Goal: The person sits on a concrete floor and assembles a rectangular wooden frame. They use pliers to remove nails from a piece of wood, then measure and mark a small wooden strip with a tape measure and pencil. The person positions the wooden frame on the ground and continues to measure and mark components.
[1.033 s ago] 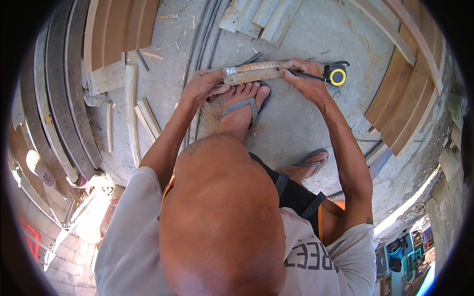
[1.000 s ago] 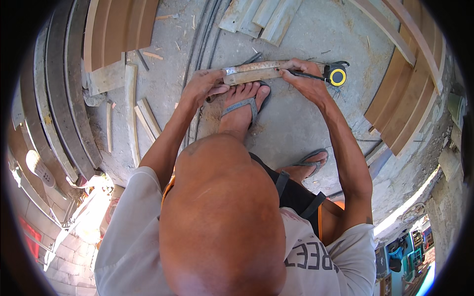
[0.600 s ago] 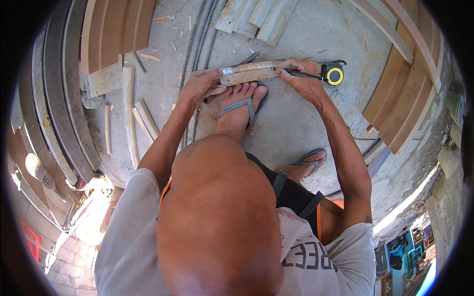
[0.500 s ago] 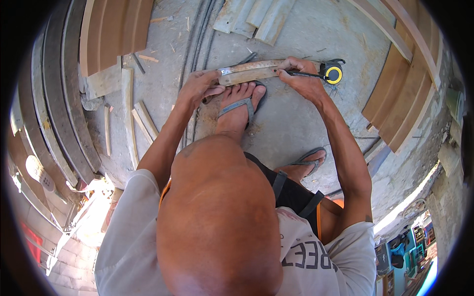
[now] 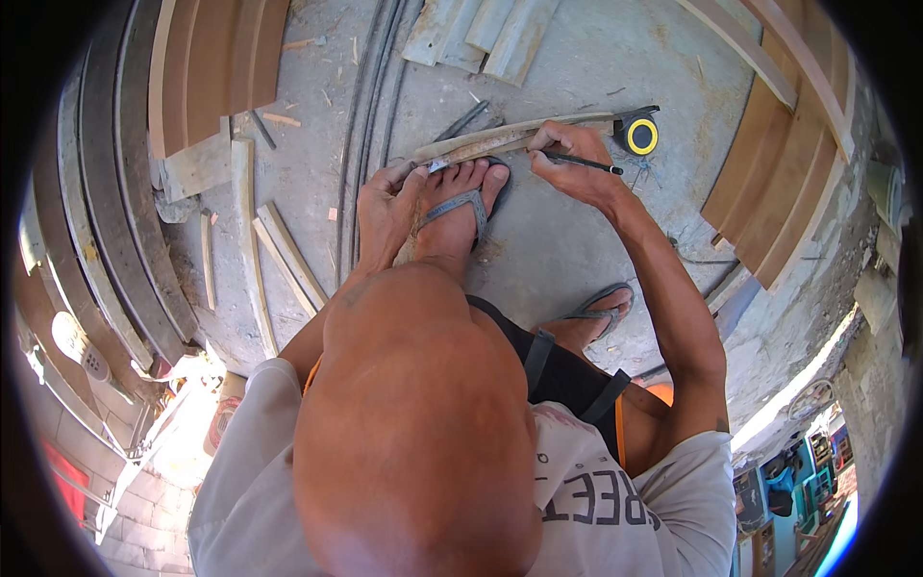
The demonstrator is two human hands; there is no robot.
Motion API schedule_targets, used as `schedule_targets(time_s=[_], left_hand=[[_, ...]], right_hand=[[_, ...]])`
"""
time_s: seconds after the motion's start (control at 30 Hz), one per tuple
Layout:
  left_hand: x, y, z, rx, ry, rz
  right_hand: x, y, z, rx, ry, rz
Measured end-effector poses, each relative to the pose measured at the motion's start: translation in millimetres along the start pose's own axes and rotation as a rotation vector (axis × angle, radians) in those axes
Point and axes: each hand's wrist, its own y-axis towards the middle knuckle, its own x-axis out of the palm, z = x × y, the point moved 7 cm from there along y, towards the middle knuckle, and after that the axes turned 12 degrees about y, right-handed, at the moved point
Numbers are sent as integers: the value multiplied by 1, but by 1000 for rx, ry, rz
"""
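My left hand (image 5: 386,207) is closed at the left end of a worn, brownish tape measure blade (image 5: 481,147), which has a pale tip. Just beyond the blade lies a narrow wooden strip (image 5: 452,143), running nearly parallel. My right hand (image 5: 575,163) grips a black pencil (image 5: 591,164) and rests at the strip's middle. The black tape measure case with a yellow ring (image 5: 636,135) sits on the ground right of that hand. My sandalled foot (image 5: 460,197) is directly beneath the blade and strip.
Dark rods (image 5: 370,125) run along the concrete floor. Wood offcuts (image 5: 279,245) lie at left, with grooved brown panels (image 5: 212,72) behind. Pale boards (image 5: 495,34) lie at the far side; more brown panels (image 5: 779,163) stand at right. Long curved planks (image 5: 130,192) line the left.
My left hand has drawn back toward me and turned. The wooden strip now shows beyond the blade instead of on the near side. The pencil has tilted in my right hand.
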Motion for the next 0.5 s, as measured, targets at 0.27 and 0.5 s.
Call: schedule_targets(time_s=[0.27, 0.5], left_hand=[[-7, -14, -7, -71, 18, 50], [-6, -15, -20, -141, -41, 83]], right_hand=[[8, -7, -10, -44, -43, 14], [11, -12, -3, -9, -30, 2]])
